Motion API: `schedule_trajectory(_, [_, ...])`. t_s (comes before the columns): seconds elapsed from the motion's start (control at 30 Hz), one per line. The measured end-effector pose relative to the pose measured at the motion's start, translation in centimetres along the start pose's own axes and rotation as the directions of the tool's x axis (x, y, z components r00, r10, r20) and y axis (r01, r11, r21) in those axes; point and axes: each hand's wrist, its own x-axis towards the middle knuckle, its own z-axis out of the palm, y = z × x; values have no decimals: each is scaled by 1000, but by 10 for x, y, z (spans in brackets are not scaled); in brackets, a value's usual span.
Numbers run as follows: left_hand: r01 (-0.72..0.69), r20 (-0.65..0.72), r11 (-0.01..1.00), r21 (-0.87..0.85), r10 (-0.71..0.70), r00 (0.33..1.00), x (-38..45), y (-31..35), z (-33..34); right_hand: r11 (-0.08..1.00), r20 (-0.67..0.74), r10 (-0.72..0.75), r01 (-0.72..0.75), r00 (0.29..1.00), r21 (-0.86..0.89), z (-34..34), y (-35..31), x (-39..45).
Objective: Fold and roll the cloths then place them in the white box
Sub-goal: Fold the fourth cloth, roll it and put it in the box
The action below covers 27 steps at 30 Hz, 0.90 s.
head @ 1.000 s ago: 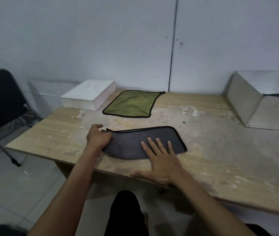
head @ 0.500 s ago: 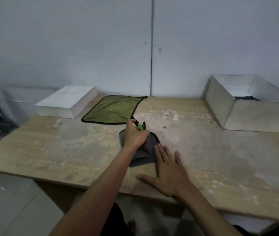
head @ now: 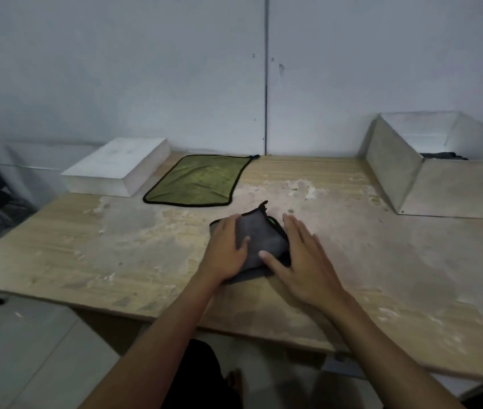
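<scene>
Worn table (head: 116,255), folded grey cloth (head: 259,236) angled near-left to far-right

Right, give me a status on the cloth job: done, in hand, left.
Done: something dark, probably a cloth, already lies in the white box at the far right. In hand: the grey cloth is folded small, with the left hand flat on it and the right hand against its right edge; it is not yet rolled. Left: the green cloth lies flat and unfolded by the wall.
</scene>
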Motion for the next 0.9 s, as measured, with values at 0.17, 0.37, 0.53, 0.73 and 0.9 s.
schedule_trajectory(0.17, [-110,-49,990,90,115,992,-34,-12,-12,971,-133,204,-183,970,155,2,-6,23])
schedule_trajectory(0.37, [-198,-207,974,105,217,954,-65,-19,-20,934,-165,282,-231,945,272,-1,3,24])
schedule_trajectory(0.53, [-192,-293,981,-14,179,939,-73,-24,-30,928,-134,323,-286,937,240,0,-3,16])
schedule_trajectory(0.73, [-75,-327,969,-234,-6,945,-81,-28,-40,947,-122,283,-258,951,190,8,-5,3])
schedule_trajectory(0.9, [-43,-303,985,-166,-10,953,-89,-34,-47,982,-109,171,-160,979,103,16,-5,-8])
